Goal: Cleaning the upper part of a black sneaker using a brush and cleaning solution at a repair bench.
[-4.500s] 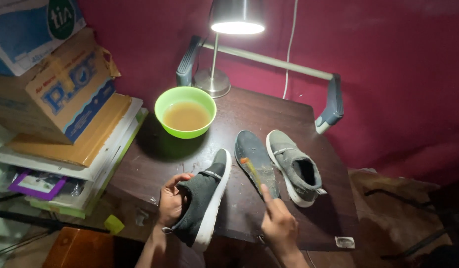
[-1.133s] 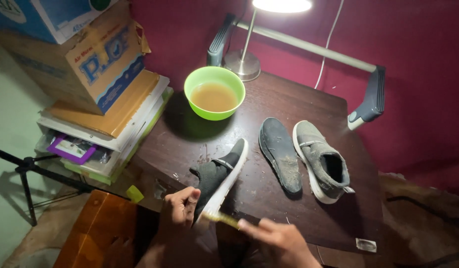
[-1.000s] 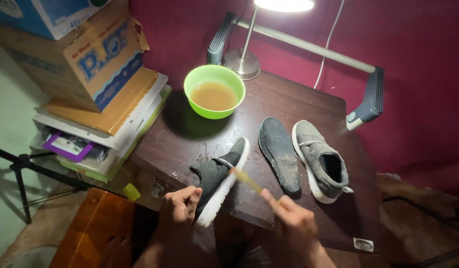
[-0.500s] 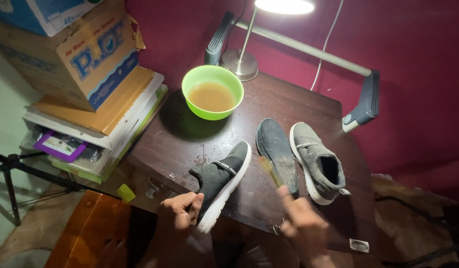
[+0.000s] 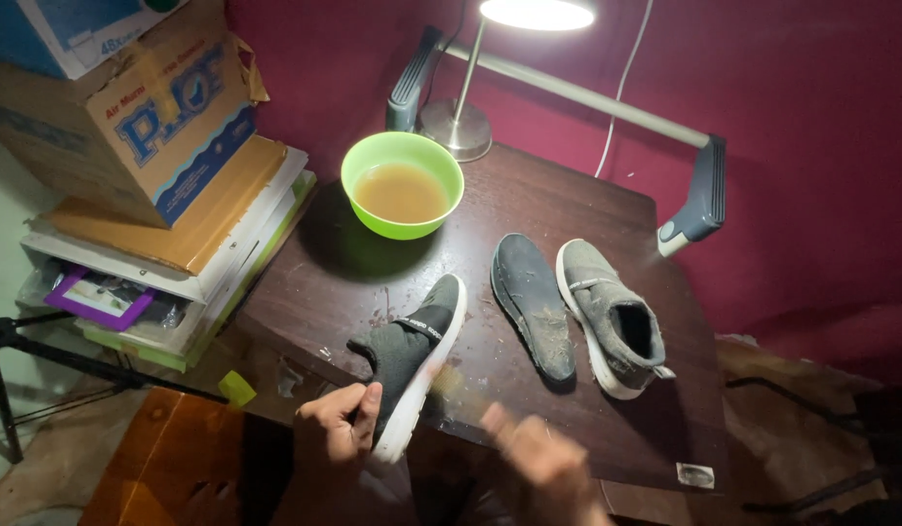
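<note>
The left hand is clenching the heel end of a dark grey shoe, its grip wrapped around the collar, and tilting it on its side so the white sole edge is turning toward the right hand – likely so that edge is open to work. The shoe is lying at the six o'clock edge of the dark wooden worktop, toe pointing toward twelve. The right hand is blurring at about five o'clock of the shoe, close beside the sole; whether its grip is closed on anything I cannot tell. At two o'clock of the held shoe a dark insole is lying flat, and just beside it, at three o'clock, the matching second shoe is sitting upright with its opening showing. A green bowl is standing at eleven o'clock, within reach – it is holding a cloudy brownish liquid, roughly half full. Behind it a desk lamp is shining down, and stacked cardboard boxes are resting off the worktop at nine o'clock.
</note>
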